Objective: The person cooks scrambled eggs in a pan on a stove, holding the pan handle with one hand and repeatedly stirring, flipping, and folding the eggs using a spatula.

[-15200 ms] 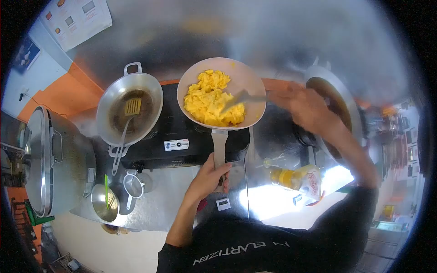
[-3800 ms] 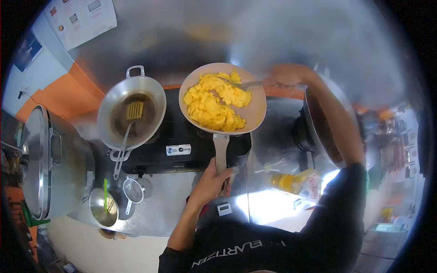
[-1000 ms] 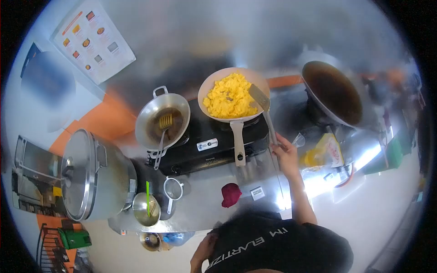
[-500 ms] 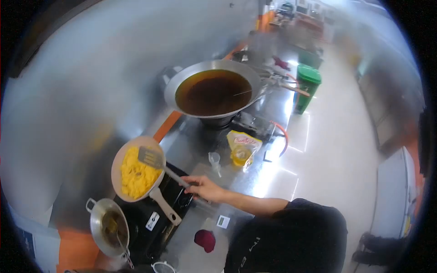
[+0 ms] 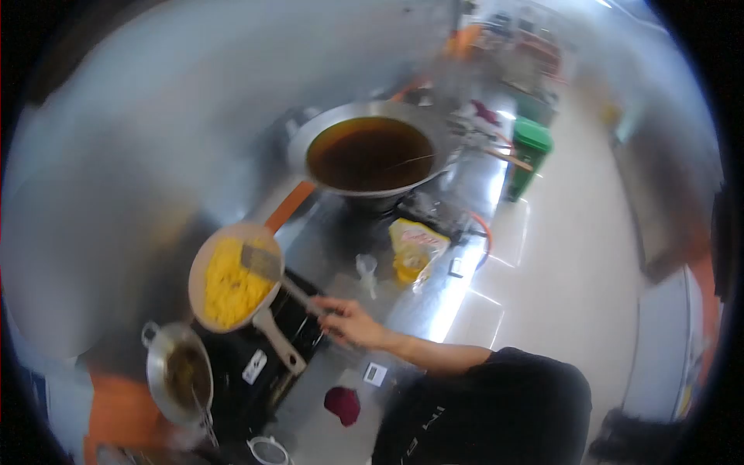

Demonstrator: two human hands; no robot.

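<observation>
My right hand (image 5: pixel 350 322) is closed around the handle of a metal spatula (image 5: pixel 262 263). The spatula's slotted blade lies over the right side of the scrambled eggs (image 5: pixel 231 288), which sit in a light pink pan (image 5: pixel 199 267). The pan stands on a black stove (image 5: pixel 232 364), its beige handle (image 5: pixel 277 339) pointing toward the front edge with no hand on it. My left hand is out of view.
A large wok (image 5: pixel 310 136) holds dark oil. A smaller wok (image 5: pixel 155 372) is at lower left. Near the counter front are an oil pouch (image 5: pixel 415 249), a small timer (image 5: pixel 375 374), a dark red cloth (image 5: pixel 342 405) and a strainer (image 5: pixel 269 451). A green bin (image 5: pixel 530 147) stands beyond.
The view has swung right toward the large wok. My left hand has let go of the pan handle and left the view. My right hand still holds the spatula, now at the pan's right side.
</observation>
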